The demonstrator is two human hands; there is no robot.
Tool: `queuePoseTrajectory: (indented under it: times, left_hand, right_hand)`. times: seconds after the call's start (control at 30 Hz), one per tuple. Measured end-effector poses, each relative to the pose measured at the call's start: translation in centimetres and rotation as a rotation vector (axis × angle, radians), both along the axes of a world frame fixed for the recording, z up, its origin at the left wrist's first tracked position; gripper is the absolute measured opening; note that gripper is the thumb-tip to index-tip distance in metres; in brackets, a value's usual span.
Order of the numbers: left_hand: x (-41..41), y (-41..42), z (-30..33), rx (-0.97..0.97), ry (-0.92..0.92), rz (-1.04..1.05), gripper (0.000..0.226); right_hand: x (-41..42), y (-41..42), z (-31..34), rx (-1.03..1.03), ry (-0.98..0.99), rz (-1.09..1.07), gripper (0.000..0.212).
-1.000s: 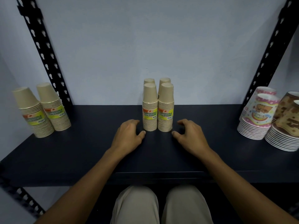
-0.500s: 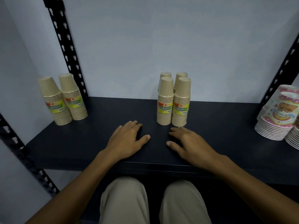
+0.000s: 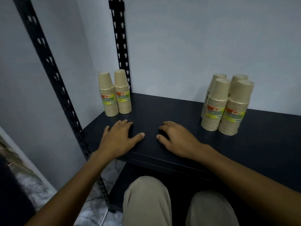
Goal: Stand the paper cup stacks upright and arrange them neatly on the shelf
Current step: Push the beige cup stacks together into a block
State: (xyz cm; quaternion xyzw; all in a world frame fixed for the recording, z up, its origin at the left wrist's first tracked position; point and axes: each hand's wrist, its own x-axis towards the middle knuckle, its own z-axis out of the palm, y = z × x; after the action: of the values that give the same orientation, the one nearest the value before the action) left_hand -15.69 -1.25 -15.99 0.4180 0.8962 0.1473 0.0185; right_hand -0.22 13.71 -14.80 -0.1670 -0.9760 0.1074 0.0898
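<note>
Both hands, left [image 3: 119,139] and right [image 3: 177,141], lie flat, palm-down, grip empty, on shelf [image 3: 162,111]

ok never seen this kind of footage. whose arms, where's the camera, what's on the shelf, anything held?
There is no machine here: a person works with bare hands, and the one camera is worn on the head, looking forward and down. That is why you see both forearms and the knees at the bottom. The left hand and right hand lie palm-down on the dark shelf, holding nothing. On the shelf stand tan paper cup stacks with yellow labels, upside down but upright: a pair of stacks in the left back corner by the black upright post, and a group of four stacks to the right. Neither hand touches a stack.
</note>
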Motion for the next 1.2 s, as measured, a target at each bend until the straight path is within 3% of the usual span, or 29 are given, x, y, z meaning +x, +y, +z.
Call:
queuePoseTrajectory:
  times: [0.3, 0.5, 0.63, 0.73, 0.93, 1.2]
  left_hand:
    - [-4.9, -1.4, -0.1, 0.265, -0.046, 0.216, 0.057]
    - [-7.6, 0.0, 0.5, 0.396, -0.146, 0.317, 0.065]
    - [-9.8, 0.5, 1.0, 0.720, -0.354, 0.302, 0.079]
    - [-10.8, 0.5, 0.9, 0.870, -0.448, 0.244, 0.075]
    - [-11.1, 0.8, 0.7, 0.923, -0.470, 0.191, 0.059]
    - [-10.1, -0.1, 0.6, 0.890, -0.484, 0.120, 0.058]
  right_hand:
    - [-9.2, -1.1, -0.3, -0.067, 0.079, 0.023, 0.040]
    - [-14.4, -1.2, -0.1, -0.463, 0.280, -0.128, 0.074]
    - [-16.8, -0.8, 0.4, -0.761, 0.478, -0.124, 0.082]
    - [-18.0, -0.1, 0.3, -0.891, 0.536, -0.066, 0.079]
    - [-18.2, 0.3, 0.0, -0.947, 0.578, -0.016, 0.062]
    - [-16.2, -0.2, -0.2, -0.916, 0.590, -0.012, 0.060]
